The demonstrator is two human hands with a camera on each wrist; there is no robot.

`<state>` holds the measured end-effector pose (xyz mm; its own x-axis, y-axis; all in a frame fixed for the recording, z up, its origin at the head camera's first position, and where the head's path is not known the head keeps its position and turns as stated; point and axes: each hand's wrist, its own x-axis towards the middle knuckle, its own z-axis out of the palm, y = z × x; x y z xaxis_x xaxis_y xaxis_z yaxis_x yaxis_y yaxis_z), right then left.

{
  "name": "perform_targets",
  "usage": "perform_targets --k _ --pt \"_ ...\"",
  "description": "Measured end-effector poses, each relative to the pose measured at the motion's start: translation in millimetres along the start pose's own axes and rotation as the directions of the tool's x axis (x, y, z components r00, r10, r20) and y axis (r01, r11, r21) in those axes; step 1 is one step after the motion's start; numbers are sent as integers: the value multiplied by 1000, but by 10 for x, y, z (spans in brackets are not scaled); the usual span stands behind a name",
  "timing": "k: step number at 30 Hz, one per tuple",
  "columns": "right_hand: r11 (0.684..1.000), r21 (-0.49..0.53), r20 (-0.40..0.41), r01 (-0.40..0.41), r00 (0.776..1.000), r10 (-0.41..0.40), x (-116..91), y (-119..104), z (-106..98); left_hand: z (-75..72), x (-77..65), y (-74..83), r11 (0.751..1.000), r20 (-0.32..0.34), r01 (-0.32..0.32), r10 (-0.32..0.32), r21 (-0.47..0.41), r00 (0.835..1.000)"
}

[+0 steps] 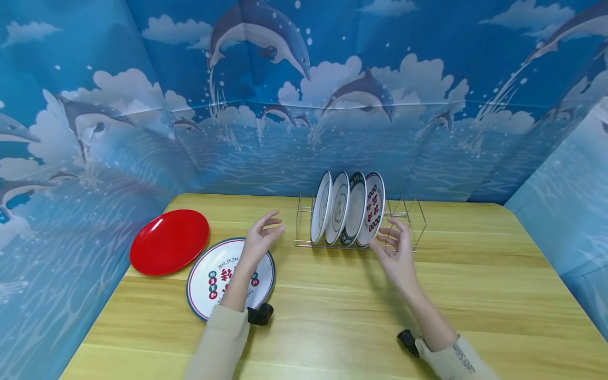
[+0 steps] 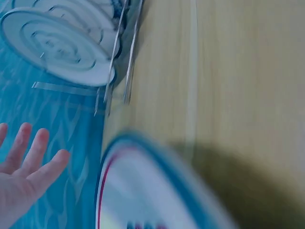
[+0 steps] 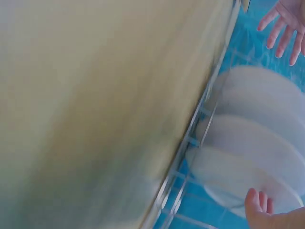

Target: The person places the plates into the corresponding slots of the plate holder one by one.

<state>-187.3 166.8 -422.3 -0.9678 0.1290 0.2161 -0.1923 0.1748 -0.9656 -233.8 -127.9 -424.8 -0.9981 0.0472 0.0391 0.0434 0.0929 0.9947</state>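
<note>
Your left hand (image 1: 262, 240) is spread, fingers loosely extended and apart, holding nothing. It hangs between the wire dish rack (image 1: 304, 244) and the large blue-rimmed printed plate (image 1: 201, 274), its forearm crossing above that plate. Your right hand (image 1: 398, 256) is also spread, thumb apart from slightly bent fingers, gripping nothing. It is just beside the rack's rightmost plate, white with red and dark lettering (image 1: 373, 208); whether the thumb touches its edge cannot be determined.

The rack stands near the far edge of the wood-grain table (image 1: 484, 285). Four plates stand in it on edge, leaning slightly. Left to right, you have a white plate (image 1: 321, 208), a white plate with a line design (image 1: 339, 208), a dark-green-rimmed plate (image 1: 354, 211) and the lettered one. Slots to their right show bare wire.

At your left, the red plate (image 1: 169, 243) lies flat near the table's left edge, close beside the blue-rimmed printed plate.
</note>
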Motion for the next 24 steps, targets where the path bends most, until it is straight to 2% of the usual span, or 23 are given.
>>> perform_targets --k 5,9,16,20,24 --pt "989 23 15 -145 989 145 -176 24 105 -308 -243 -26 999 -18 48 -47 24 999" --pt "966 36 100 -254 963 249 -292 24 220 -536 -439 -73 992 -36 99 -97 75 995" --pt "947 63 293 -316 913 285 -379 13 475 -851 -743 -146 987 -48 139 -135 85 990" --pt "932 91 388 -352 874 292 -378 16 652 -1031 -880 -192 981 -79 177 -171 75 982" --pt "918 79 478 -390 822 308 -366 23 822 -1296 -977 -396 976 -112 213 -207 46 972"
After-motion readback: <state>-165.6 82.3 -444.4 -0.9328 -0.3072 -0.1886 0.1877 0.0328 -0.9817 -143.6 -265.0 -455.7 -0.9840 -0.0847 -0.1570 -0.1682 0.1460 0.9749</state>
